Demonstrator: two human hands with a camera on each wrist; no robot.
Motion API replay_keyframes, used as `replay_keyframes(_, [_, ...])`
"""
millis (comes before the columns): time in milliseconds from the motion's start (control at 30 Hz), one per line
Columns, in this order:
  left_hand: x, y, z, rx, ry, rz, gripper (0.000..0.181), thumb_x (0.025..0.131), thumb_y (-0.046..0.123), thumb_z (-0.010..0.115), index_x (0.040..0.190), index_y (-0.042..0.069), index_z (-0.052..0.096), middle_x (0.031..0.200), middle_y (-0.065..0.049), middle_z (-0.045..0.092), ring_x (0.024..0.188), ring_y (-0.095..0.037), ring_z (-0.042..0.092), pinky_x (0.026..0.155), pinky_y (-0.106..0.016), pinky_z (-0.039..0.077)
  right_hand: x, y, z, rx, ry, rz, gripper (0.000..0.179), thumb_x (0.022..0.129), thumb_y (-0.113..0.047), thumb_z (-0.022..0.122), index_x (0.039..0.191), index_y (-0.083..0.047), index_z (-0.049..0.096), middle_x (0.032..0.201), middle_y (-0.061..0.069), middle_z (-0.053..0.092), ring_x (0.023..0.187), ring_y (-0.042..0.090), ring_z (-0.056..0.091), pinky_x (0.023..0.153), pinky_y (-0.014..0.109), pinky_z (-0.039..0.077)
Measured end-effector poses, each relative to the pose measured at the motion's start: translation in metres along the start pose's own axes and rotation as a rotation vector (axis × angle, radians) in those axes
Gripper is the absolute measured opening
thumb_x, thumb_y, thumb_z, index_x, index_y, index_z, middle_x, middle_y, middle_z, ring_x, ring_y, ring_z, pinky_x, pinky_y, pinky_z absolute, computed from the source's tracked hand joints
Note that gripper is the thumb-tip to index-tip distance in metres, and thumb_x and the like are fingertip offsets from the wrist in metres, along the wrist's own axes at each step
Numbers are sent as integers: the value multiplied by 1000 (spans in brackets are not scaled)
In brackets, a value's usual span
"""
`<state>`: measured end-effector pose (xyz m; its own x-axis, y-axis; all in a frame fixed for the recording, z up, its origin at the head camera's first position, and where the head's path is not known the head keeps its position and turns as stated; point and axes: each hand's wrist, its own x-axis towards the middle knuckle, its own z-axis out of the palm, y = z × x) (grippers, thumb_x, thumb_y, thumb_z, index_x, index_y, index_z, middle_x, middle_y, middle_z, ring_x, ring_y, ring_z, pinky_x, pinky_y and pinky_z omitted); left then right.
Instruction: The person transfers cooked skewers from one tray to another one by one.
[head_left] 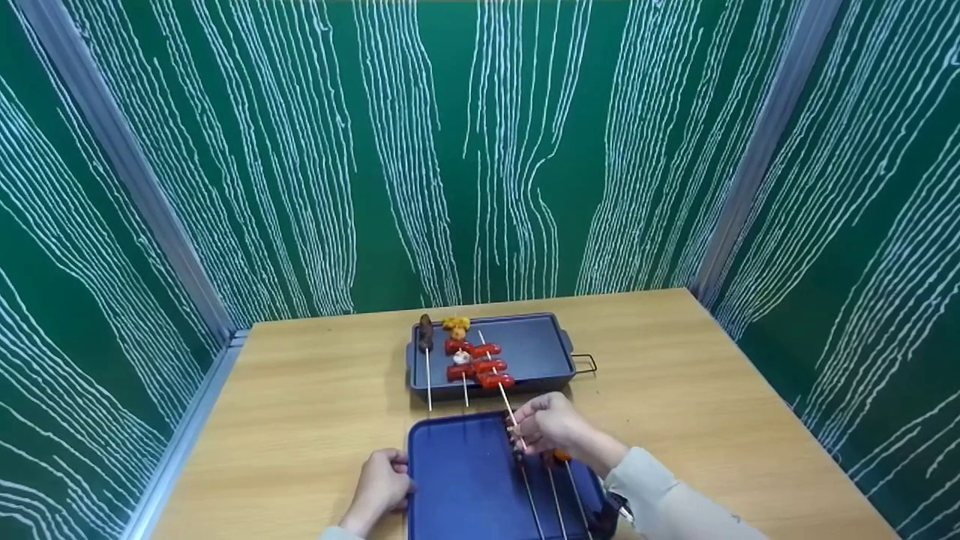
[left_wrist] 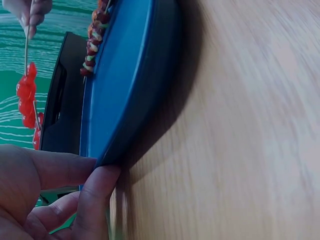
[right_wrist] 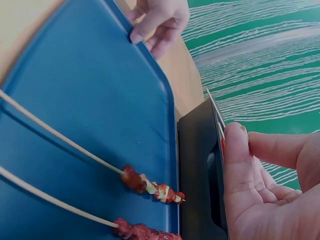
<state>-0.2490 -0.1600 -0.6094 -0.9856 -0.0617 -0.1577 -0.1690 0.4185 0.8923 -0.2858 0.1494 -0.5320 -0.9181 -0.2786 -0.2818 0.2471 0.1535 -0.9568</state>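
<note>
My right hand [head_left: 551,427] pinches the bare stick of a skewer with red, glossy pieces [head_left: 495,380]. Those pieces are over the left half of a dark grill pan [head_left: 532,352]; whether they touch it I cannot tell. With thumb and finger, my left hand [left_wrist: 60,185] pinches the left rim of a blue tray [left_wrist: 120,65], which is in front of the pan. On the tray's right side lie several skewers, among them a meat skewer with green bits [right_wrist: 155,189] and a dark red meat skewer [right_wrist: 142,231]. The right hand partly covers them in the head view.
At the pan's left end are a dark brown skewer [head_left: 426,334] and a mixed skewer [head_left: 458,334] with yellow, red and white pieces, their sticks overhanging the near edge. A wire handle [head_left: 585,364] juts from the pan's right side. Green patterned walls [head_left: 495,150] enclose the wooden table [head_left: 300,390].
</note>
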Motion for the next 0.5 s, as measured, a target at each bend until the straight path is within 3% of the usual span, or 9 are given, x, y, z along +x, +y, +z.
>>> replay_keyframes(167, [0, -4, 0, 8, 10, 38, 40, 71, -16, 61, 109, -10, 73, 91, -9, 65, 80, -19, 65, 53, -29, 63, -8, 8, -3, -10, -44, -6, 15, 88, 11, 61, 102, 9, 67, 76, 6, 69, 62, 13, 67, 57, 23, 62])
replay_keyframes(500, [-1, 1, 0, 2, 8, -7, 40, 75, -18, 62, 113, -10, 72, 94, -11, 66, 80, -21, 67, 52, -28, 62, -19, 19, -8, -24, -93, 15, 16, 86, 10, 61, 101, 7, 66, 74, 6, 70, 60, 14, 68, 56, 22, 61])
